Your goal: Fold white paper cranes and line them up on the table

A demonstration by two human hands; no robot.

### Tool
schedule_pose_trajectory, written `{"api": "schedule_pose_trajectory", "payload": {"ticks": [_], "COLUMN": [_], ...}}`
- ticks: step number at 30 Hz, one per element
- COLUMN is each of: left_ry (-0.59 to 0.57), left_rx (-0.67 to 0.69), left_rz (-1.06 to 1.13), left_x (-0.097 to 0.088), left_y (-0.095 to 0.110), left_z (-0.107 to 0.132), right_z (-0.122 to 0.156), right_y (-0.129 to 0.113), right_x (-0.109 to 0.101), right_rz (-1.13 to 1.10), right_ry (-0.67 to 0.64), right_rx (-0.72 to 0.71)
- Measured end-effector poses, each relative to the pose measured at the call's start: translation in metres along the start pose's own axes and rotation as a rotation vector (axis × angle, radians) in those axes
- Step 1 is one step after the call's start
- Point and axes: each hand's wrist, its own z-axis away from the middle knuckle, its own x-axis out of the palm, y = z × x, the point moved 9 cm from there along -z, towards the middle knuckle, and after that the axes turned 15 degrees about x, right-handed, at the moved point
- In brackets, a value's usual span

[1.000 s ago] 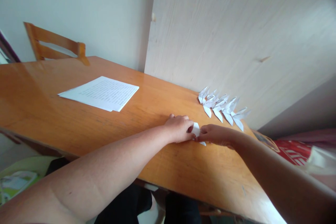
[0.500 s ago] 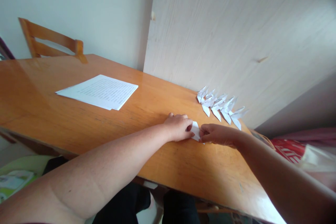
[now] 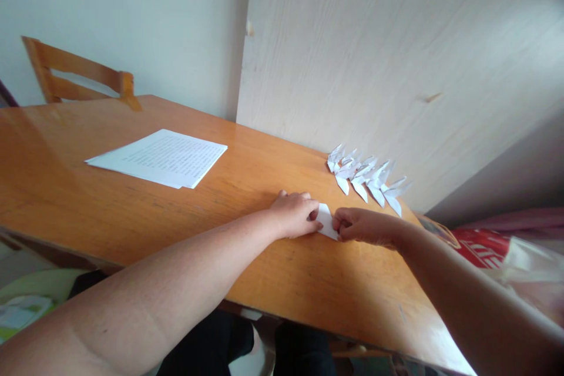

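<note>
A small piece of folded white paper (image 3: 326,222) lies on the wooden table (image 3: 264,273) between my two hands. My left hand (image 3: 296,215) grips its left side, with the thumb low and the fingers curled above. On the right edge, my right hand (image 3: 355,224) is closed with thumb and fingers pinched on the paper. Its fingers hide that end. Beyond my right hand, several folded white paper figures (image 3: 365,176) with pointed tips stand in a slanting row near the board.
A stack of printed sheets (image 3: 163,158) lies on the table's left part. A wooden chair (image 3: 79,70) stands behind the far left edge. A pale wooden board (image 3: 352,59) rises along the back. A red bag (image 3: 480,247) sits beyond the right end.
Both hands stay on the folded paper, and slightly more of it shows between them. The whole view has shifted a little as the head moved.
</note>
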Motion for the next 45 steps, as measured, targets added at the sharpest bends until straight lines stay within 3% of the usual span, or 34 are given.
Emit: {"api": "schedule_pose_trajectory", "payload": {"ticks": [8,14,23,32,45], "left_ry": [-0.002,-0.009,-0.029,-0.091,-0.154], "left_rx": [-0.004,0.003,0.006,0.11,0.083], "left_rz": [-0.007,-0.007,0.019,0.199,0.517], "left_x": [0.0,-0.001,-0.002,0.0,0.006], "left_y": [0.002,0.003,-0.001,-0.014,-0.023], "left_z": [0.0,0.001,0.002,0.007,0.006], "right_z": [0.003,0.01,0.002,-0.007,-0.007], "right_y": [0.003,-0.014,-0.022,-0.022,-0.028], "right_x": [-0.003,0.0,0.019,0.02,0.019], "right_rz": [-0.079,-0.182,-0.156,-0.057,0.063], "right_ry": [0.042,0.138,0.068,0.025,0.056], "right_rx": [0.002,0.017,0.098,0.14,0.187]}}
